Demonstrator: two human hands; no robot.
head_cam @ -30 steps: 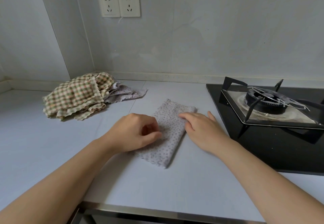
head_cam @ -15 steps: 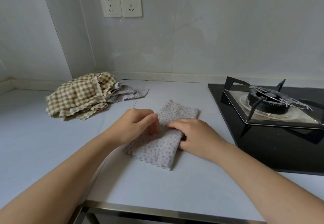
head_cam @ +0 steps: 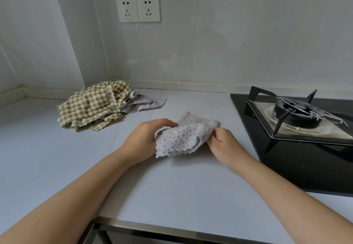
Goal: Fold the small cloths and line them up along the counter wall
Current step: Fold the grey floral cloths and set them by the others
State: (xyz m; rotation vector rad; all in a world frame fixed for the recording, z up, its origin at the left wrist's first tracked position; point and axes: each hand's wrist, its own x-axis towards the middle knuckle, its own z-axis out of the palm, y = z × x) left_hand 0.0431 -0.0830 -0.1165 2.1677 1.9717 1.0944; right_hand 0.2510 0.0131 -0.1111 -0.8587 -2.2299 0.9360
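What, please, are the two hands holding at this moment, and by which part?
Both hold the dotted cloth: the left hand grips its left edge, the right hand pinches its right edge.

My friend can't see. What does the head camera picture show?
Two hands hold a small dotted cloth over a pale counter: the left hand grips one side, the right hand pinches the other. A pile of checked cloths lies at the back left by the wall, and a black gas stove sits on the right.
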